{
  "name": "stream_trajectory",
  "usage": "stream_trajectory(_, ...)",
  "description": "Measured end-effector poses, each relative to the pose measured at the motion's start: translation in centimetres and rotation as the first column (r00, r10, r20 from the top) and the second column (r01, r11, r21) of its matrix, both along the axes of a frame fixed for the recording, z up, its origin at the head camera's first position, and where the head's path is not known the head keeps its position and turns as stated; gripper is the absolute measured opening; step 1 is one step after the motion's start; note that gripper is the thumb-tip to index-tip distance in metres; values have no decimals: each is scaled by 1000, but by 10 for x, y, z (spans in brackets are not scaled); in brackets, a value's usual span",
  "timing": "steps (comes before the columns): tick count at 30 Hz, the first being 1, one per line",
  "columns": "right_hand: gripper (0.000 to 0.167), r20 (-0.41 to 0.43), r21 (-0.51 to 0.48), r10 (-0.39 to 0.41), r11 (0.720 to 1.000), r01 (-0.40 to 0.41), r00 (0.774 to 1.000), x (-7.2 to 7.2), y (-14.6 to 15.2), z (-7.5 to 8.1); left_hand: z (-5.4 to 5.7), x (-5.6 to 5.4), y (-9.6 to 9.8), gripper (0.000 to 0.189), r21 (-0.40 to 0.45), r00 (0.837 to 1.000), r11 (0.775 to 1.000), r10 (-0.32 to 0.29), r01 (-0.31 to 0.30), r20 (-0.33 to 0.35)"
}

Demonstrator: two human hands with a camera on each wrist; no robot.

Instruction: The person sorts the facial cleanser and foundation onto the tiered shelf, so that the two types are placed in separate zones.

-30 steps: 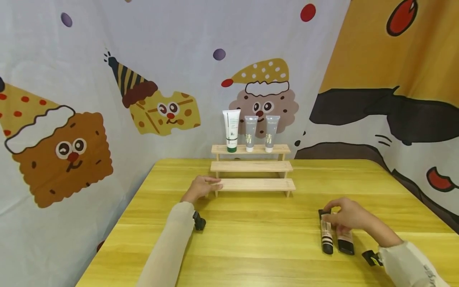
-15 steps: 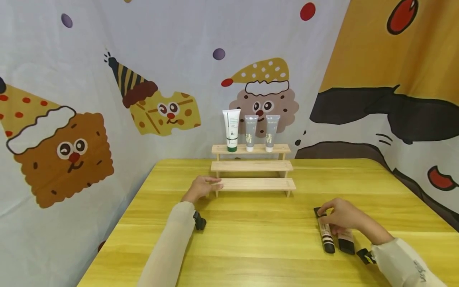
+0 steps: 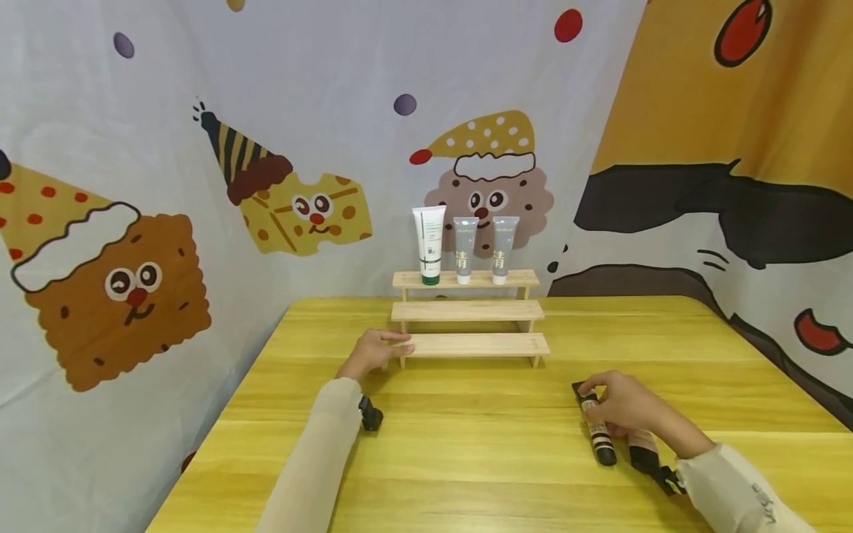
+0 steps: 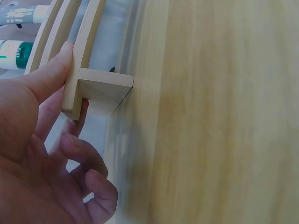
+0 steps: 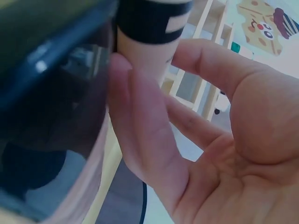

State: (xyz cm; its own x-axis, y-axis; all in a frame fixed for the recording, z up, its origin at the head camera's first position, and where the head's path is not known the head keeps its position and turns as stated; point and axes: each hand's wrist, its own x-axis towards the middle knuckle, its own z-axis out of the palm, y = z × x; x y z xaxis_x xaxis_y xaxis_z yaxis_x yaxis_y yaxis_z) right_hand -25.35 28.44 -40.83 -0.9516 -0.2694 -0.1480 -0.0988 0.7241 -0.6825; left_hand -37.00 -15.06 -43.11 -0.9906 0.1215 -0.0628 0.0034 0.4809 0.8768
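My left hand (image 3: 372,351) pinches the left end of the lowest step of a three-step wooden display stand (image 3: 480,344). In the left wrist view its thumb lies on the step (image 4: 85,51), with fingers beneath. At the right of the table, my right hand (image 3: 626,406) grips a beige cosmetic tube (image 3: 603,446) with black bands and a black cap pointing towards me. A second, pinkish tube (image 3: 643,450) with a black cap lies just right of it, partly hidden by the hand. That second tube's dark cap (image 5: 51,93) looms large in the right wrist view.
On the top step stand a white tube (image 3: 431,240) with a green cap and two grey tubes (image 3: 463,248) with white caps, all upright. The stand is near the back edge of the yellow wood-grain table (image 3: 466,444). A printed cloth (image 3: 320,74) hangs behind.
My right hand has shifted left with the banded tube, whose far end has swung left. The gap to the second tube has widened slightly. The left hand stays on the stand.
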Motion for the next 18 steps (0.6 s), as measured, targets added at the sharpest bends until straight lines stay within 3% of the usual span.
stream_trajectory(5, 46, -49, 13, 25, 1000, -24, 998, -5, -6, 4, 1, 0, 0, 35, 10, 1000, 1000, -10, 11, -20)
stream_trajectory(9, 47, -27, -26, 45, 999, -46, 999, -9, -13, 8, 1, 0, -1, 34, 0, 1000, 1000, -4, 4, -17)
stream_trajectory(18, 45, -31, -43, 0, 999, -1, 1000, -16, -32, 16, -1, 2, 0, 34, -2, 1000, 1000, 1, -1, -15)
